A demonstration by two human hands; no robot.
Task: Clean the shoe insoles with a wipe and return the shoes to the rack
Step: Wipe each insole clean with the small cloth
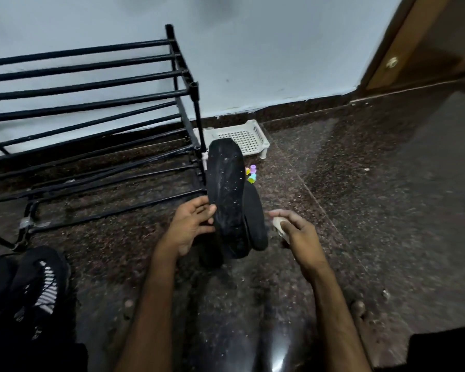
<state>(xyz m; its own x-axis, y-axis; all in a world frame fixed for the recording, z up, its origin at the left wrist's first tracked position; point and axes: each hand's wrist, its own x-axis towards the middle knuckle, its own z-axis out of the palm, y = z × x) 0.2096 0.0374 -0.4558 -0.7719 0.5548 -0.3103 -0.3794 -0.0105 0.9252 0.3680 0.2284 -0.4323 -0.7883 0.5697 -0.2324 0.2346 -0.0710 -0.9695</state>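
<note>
Left hand (191, 224) grips two black insoles (227, 194); right hand (293, 226) clutches a wipe (277, 224); no writing legible.

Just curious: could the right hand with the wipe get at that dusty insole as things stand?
Probably yes. The right hand holds the wipe just beside the insole, whose speckled face is uncovered; the left hand grips only its edge.

Both forearms are bare, with no sleeves; the left hand (189, 225) and right hand (297, 228) carry no gloves or rings on visible fingers.
</note>
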